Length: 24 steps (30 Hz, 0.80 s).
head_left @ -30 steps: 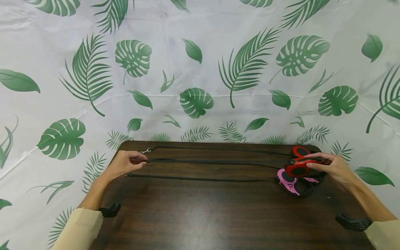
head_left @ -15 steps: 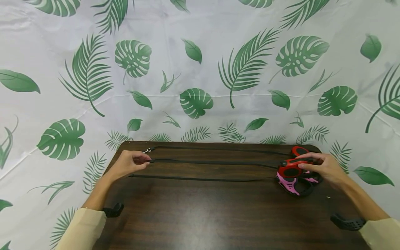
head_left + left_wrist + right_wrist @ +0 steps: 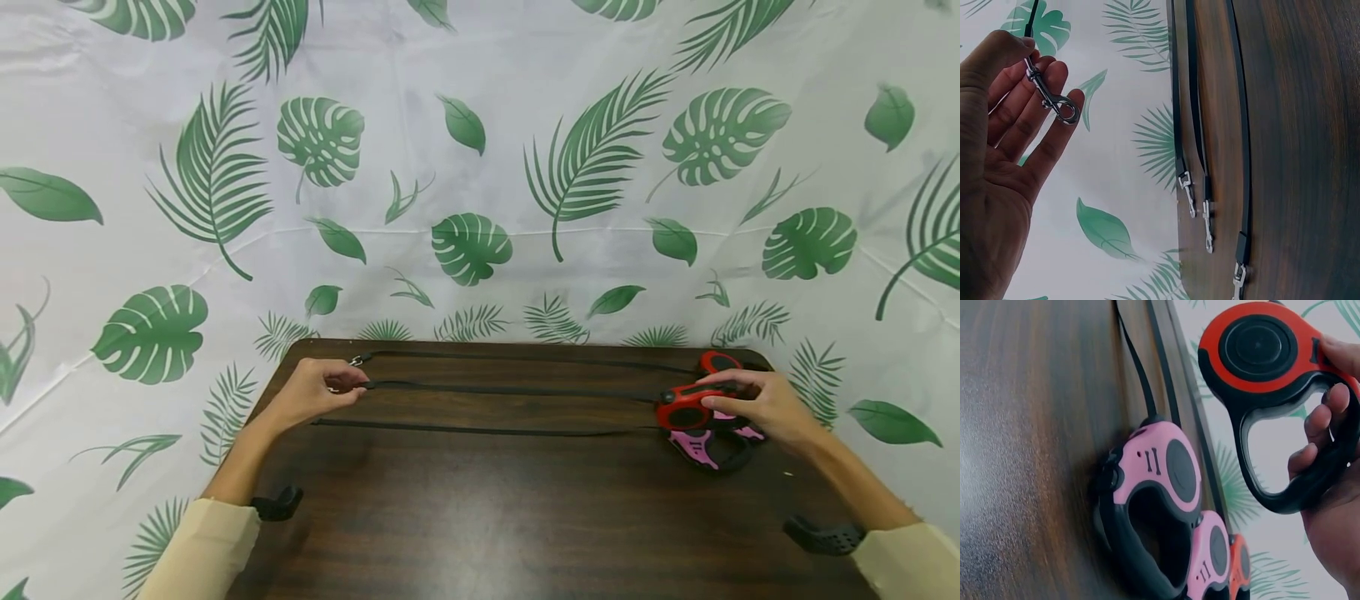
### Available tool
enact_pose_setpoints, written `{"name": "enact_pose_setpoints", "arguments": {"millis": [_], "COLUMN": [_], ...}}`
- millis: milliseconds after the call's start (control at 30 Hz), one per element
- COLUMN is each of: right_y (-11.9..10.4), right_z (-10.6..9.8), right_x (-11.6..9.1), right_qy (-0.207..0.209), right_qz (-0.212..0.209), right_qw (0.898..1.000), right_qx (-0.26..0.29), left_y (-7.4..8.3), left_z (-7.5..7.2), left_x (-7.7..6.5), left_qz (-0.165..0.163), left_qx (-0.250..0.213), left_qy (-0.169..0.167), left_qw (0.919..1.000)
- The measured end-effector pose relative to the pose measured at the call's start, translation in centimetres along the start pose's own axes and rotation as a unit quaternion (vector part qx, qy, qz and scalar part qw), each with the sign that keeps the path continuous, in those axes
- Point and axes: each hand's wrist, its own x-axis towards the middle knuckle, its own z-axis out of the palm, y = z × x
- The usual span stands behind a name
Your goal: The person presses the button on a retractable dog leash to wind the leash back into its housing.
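Our left grip is pinching the cord just behind its clip, and our right grip is clasping the red leash above the bench. We are probably working best by holding the cord straight and level.

Pale cream sleeves are worn with curved black wrist fittings, the right one perforated.
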Motion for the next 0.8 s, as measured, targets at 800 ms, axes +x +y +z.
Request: {"name": "enact_pose_setpoints", "arguments": {"millis": [800], "right_y": [-1.9], "right_z": [2.1], "right_x": [0.5], "right_qy": [-0.008], "right_qz": [-0.009], "right_qw": [0.999], "right_qx": [0.039], "left_y": [0.8], "left_z": [2.0], "left_x": [1.3], "left_qz": [0.007], "left_qx": [-0.019], "left_qy": [-0.006], "left_qw": [0.9998]}}
